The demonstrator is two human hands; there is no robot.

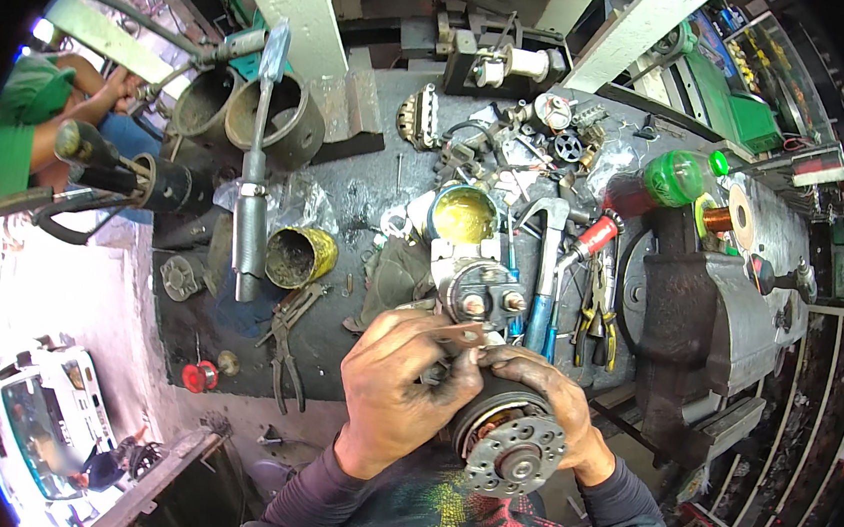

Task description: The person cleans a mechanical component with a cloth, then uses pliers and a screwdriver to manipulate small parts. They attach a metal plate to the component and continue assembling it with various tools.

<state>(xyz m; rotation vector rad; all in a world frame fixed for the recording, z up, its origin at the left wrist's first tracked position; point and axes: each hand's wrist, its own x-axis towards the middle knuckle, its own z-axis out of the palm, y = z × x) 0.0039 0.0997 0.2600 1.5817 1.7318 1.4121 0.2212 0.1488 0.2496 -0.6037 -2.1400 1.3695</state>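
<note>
In front of my chest, my right hand (553,395) is wrapped around a cylindrical motor part (516,454). Its round metal end plate has several holes and faces me, with a coppery band behind it. My left hand (399,387) is closed, pinching a flat metal tab with a hole (468,335) just above the cylinder. The fingertips of both hands nearly meet there. Right beyond the tab sits a round black solenoid cap (485,291) with two copper-coloured studs. Whether it joins the cylinder is hidden by my fingers.
On the dark bench, a hammer (546,264), yellow-handled pliers (596,314) and a tub of yellow grease (463,217) lie beyond my hands. Pliers (284,347) and a yellow can (302,257) are left. A vise (712,329) stands right. Someone in green (38,125) sits far left.
</note>
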